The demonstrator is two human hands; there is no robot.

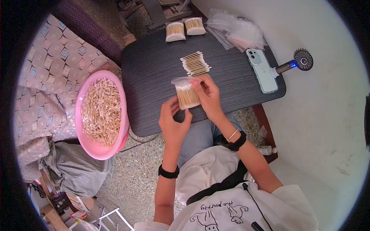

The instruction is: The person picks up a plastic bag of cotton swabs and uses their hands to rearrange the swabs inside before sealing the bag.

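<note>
A clear plastic bag of cotton swabs (187, 97) is held over the near edge of the dark table. My right hand (209, 95) pinches the bag at its upper right, close to the loose plastic top. At the lower left, my left hand (174, 120) steadies the same bag, thumb at the bottom and fingers along its side, partly hidden behind it. Just beyond the bag lies a loose layer of cotton swabs (195, 63) on the table. Two filled bags of swabs, one on the left (175, 31) and one on the right (194, 26), rest at the far edge.
A pink basin (79, 115) heaped with loose swabs stands left of the table (150, 77). Clear empty bags (244, 32) are piled at the far right corner. A phone (264, 73) and a small fan (303, 59) are at the right edge, beside a white wall.
</note>
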